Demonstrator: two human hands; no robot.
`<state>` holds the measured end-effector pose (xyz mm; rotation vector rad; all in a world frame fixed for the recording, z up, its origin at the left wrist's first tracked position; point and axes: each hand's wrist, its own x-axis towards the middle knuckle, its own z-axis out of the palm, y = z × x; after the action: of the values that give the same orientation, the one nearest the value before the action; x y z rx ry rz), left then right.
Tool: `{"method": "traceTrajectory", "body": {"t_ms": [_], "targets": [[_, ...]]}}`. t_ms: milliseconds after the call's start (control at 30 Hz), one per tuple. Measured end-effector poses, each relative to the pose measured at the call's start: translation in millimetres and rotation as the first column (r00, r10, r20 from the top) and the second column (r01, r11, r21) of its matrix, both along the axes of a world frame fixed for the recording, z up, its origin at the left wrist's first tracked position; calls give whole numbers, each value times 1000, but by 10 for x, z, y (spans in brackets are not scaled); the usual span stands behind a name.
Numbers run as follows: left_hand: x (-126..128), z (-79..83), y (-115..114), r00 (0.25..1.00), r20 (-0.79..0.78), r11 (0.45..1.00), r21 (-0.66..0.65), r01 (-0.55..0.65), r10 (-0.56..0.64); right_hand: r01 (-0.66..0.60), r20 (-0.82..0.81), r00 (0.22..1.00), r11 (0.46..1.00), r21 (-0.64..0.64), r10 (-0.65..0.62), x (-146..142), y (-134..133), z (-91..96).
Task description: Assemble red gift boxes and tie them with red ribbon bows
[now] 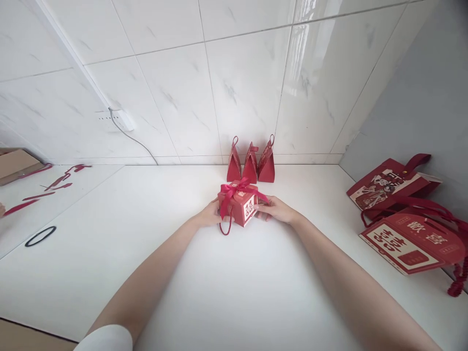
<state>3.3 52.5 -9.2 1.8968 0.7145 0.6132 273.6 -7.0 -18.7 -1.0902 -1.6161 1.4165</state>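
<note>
A small red gift box (238, 212) with a pink-red ribbon bow on top and a twisted cord handle hanging down its front is between my hands. My left hand (210, 213) grips its left side, the fingertips partly hidden behind the box. On the right, my right hand (275, 209) holds the other side, thumb and fingers against the white panel with red characters. Close behind the box stand three red triangular boxes (250, 167) with ribbon loops at their tops.
At the right lie a flat red gift box (413, 241) with cords and a red bag (391, 183) with a ribbon handle. On the left are a black ring (41, 236), red ribbon pieces (58, 183) and a cardboard box (18, 165). A cable (133, 139) runs from the wall socket.
</note>
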Motion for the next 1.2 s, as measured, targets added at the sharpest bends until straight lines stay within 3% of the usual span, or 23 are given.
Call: {"method": "traceTrajectory", "body": {"t_ms": [100,167,300,400,533,667,800,900,1067,1200], "targets": [[8,-33,51,998,42,995,-88,-40,44,153,-74,986,985,82,-147,-107,-17,-42],[38,-31,63,991,104,992,-102,-76,87,201,-174,968,973,113,-180,-218,-37,-51],[124,12,27,961,187,969,-176,-173,206,90,-384,921,994,68,-57,-395,-62,-62],[159,32,3,933,229,940,-264,-215,278,105,-426,901,994,33,-81,-430,-70,-58],[145,20,-17,917,318,932,-340,-126,240,158,-443,885,987,-4,-143,-412,-75,-49],[128,20,-43,945,306,977,-208,-52,115,134,-446,887,991,5,-118,-367,-68,-48],[123,4,-13,951,279,988,-114,-102,131,11,-473,881,1000,1,-9,-286,-68,-9],[100,-18,6,957,255,985,56,-161,142,-50,-489,871,999,21,54,-222,-73,27],[87,27,-100,976,87,876,431,-217,199,-29,-441,896,998,54,50,-137,-54,-1],[109,81,-183,971,23,817,536,-213,238,-27,-417,908,999,39,41,-74,-32,-41]]}}
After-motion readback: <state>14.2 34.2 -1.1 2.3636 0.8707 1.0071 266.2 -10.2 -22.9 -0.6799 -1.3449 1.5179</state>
